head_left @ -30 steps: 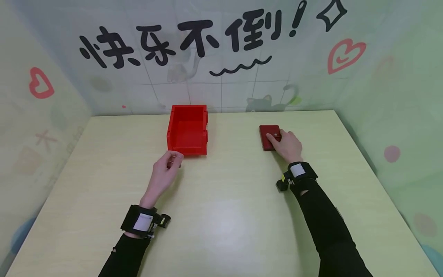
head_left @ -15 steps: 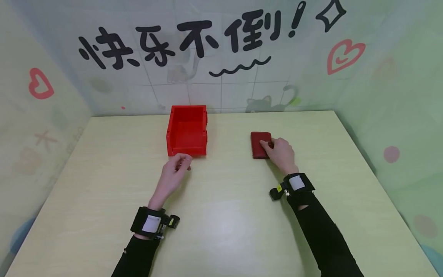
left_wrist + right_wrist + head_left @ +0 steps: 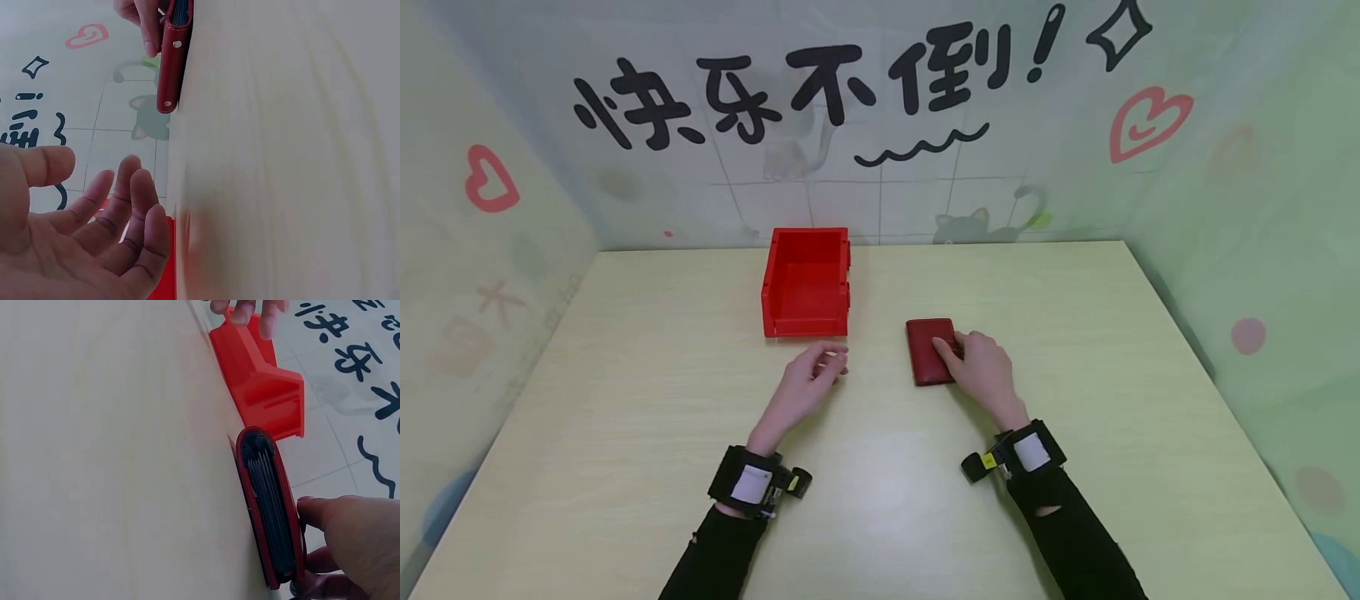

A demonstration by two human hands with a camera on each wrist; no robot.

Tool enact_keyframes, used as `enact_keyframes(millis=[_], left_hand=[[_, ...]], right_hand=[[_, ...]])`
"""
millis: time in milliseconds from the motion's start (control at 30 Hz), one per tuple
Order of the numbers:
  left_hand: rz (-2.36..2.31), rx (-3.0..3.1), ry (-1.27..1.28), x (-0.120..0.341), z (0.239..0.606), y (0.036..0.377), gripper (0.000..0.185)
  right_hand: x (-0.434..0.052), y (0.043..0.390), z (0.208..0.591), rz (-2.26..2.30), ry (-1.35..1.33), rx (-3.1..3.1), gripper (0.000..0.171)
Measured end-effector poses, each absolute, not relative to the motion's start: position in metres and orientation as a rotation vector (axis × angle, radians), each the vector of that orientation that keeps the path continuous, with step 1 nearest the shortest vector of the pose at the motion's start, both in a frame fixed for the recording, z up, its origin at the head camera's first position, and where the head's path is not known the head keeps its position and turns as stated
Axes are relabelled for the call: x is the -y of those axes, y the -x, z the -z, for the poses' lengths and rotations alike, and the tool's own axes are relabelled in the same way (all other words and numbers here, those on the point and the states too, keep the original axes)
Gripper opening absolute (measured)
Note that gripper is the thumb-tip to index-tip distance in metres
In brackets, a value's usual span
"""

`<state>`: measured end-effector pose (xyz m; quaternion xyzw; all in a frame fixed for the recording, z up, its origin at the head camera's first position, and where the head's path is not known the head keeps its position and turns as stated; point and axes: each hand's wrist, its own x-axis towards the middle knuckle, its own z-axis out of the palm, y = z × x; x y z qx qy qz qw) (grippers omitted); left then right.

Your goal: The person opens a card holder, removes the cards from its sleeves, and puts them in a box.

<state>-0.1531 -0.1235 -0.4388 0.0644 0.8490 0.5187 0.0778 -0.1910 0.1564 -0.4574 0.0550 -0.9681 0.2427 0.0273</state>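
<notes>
A dark red card holder (image 3: 929, 352) lies near the middle of the table, and the right hand (image 3: 982, 373) pinches its right side, thumb on top. In the right wrist view, dark sleeves show inside the card holder (image 3: 270, 506), with the right thumb (image 3: 334, 515) against its cover. Two metal studs mark its spine in the left wrist view. To its left, the left hand (image 3: 805, 385) hovers with loosely curved fingers, holding nothing. An open red plastic bin (image 3: 807, 287) stands just beyond that hand. Whether the card holder touches the table is unclear.
The pale wooden table (image 3: 872, 517) ends at a printed backdrop (image 3: 880, 200) behind the bin. Patterned side panels (image 3: 1240, 275) flank it left and right. Each wrist wears a black strap with a small camera.
The right hand has brought the card holder left and nearer to the person. The left hand has moved right, past the bin's front edge. The bin has stayed put.
</notes>
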Motion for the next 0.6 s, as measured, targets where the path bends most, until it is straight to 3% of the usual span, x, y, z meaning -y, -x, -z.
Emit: enact_keyframes(millis=[600], left_hand=[[-1.455, -2.527, -0.19, 0.087, 0.447, 0.158, 0.055]], right_hand=[[-0.12, 0.161, 0.454, -0.844, -0.263, 2.898, 0.034]])
